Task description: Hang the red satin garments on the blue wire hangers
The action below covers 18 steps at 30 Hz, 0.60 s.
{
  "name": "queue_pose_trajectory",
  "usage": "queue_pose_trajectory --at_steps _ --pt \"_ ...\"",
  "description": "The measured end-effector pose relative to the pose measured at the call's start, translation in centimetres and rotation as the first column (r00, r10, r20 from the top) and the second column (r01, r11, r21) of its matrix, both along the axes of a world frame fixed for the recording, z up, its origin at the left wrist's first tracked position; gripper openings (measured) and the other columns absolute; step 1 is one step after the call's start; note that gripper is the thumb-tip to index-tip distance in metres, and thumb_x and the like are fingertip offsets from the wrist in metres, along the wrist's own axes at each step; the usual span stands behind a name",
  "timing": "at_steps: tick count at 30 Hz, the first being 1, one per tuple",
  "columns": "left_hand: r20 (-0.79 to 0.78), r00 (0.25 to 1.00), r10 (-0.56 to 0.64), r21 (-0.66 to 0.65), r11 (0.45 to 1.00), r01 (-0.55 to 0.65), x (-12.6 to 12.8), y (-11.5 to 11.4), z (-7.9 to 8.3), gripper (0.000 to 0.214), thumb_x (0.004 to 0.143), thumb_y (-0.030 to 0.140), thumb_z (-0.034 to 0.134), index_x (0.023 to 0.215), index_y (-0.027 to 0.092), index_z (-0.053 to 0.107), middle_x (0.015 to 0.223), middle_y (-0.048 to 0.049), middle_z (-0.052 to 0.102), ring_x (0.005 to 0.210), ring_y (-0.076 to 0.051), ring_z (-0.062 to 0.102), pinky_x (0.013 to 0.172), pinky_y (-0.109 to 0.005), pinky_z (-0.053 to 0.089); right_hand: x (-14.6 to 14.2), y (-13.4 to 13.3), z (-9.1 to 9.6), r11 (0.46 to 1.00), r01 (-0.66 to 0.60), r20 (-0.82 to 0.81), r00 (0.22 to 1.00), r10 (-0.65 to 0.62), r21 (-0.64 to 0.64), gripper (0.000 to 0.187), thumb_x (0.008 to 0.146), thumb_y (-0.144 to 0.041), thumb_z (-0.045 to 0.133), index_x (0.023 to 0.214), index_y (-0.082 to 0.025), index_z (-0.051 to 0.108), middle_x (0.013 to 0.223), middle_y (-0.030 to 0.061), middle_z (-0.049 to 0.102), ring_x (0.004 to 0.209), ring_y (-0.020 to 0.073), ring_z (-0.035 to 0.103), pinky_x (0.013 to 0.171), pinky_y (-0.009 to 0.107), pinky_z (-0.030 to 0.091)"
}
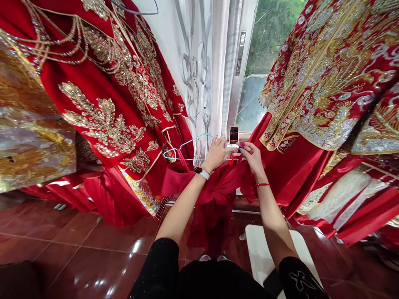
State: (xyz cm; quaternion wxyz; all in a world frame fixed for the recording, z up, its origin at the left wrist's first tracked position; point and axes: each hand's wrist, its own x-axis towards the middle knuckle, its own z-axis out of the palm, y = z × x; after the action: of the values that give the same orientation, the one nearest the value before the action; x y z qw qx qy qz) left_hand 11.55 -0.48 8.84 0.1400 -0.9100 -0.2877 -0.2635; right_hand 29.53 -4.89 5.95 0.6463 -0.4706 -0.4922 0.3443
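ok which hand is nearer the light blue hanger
Left. The left hand is on the light blue hanger; the right hand sits farther off, on the far side of the left hand.

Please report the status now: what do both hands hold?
Left hand gripping light-blue hanger. Right hand at its far end, grip unclear. Red satin garment below. Gold-embroidered red robes hanging both sides.

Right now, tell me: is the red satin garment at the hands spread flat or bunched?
Bunched: the red satin garment gathers in loose folds just below the left hand and right hand.
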Motion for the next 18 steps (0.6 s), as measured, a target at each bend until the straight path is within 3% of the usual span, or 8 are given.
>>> queue_pose_trajectory --at_steps 4,7,12,15,18 --pt "-0.002 1.000 0.028 -0.010 1.000 -0.028 0.2 0.2 0.0 0.028 0.094 0.015 0.055 0.111 0.027 0.075 0.116 -0.0129 0.060 0.121 -0.029 0.051 0.118 -0.059 0.030 -0.9 0.7 -0.4 0.991 -0.127 0.012 0.992 0.127 -0.033 0.041 0.078 -0.046 0.065 0.110 -0.022 0.068 0.104 0.0071 0.076 0.080 0.0231 0.077 0.057 0.030 0.061" --pt "-0.014 0.999 0.044 -0.009 0.999 -0.044 0.2 0.3 0.0 0.027 0.094 0.014 0.053 0.104 0.026 0.075 0.115 -0.0122 0.059 0.119 -0.029 0.051 0.116 -0.059 0.032 -0.9 1.1 -0.8 0.984 -0.171 0.012 0.985 0.172 -0.045 0.042 0.073 -0.043 0.070 0.109 -0.021 0.072 0.092 0.0041 0.076 0.071 0.0225 0.075 0.059 0.035 0.063" --pt "0.013 0.999 0.050 -0.015 0.999 -0.049 0.3 0.4 -0.2 0.028 0.093 0.014 0.054 0.105 0.026 0.076 0.114 -0.0122 0.059 0.119 -0.029 0.051 0.115 -0.059 0.033 -1.4 1.7 -1.0 0.997 -0.070 0.114 0.991 0.071 -0.017 0.038 0.066 -0.039 0.075 0.100 -0.021 0.073 0.087 0.0036 0.075 0.062 0.0202 0.071 0.057 0.034 0.063" --pt "0.021 0.998 0.051 -0.041 0.998 -0.050 0.4 0.5 -0.1 0.030 0.092 0.013 0.054 0.106 0.027 0.077 0.113 -0.0127 0.060 0.117 -0.030 0.052 0.115 -0.058 0.032 -1.6 1.7 -1.2 1.000 0.025 0.204 0.979 -0.025 0.002 0.033 0.067 -0.037 0.072 0.095 -0.021 0.071 0.085 0.0034 0.073 0.062 0.0190 0.069 0.055 0.032 0.061" --pt "0.060 0.997 0.045 -0.095 0.995 -0.039 0.5 0.6 0.0 0.031 0.090 0.012 0.053 0.101 0.027 0.079 0.109 -0.0113 0.061 0.114 -0.030 0.052 0.114 -0.057 0.031 -1.6 1.5 -1.5 0.999 0.045 0.240 0.970 -0.044 0.002 0.033 0.068 -0.037 0.068 0.097 -0.021 0.069 0.082 0.0014 0.070 0.063 0.0174 0.067 0.053 0.029 0.059"
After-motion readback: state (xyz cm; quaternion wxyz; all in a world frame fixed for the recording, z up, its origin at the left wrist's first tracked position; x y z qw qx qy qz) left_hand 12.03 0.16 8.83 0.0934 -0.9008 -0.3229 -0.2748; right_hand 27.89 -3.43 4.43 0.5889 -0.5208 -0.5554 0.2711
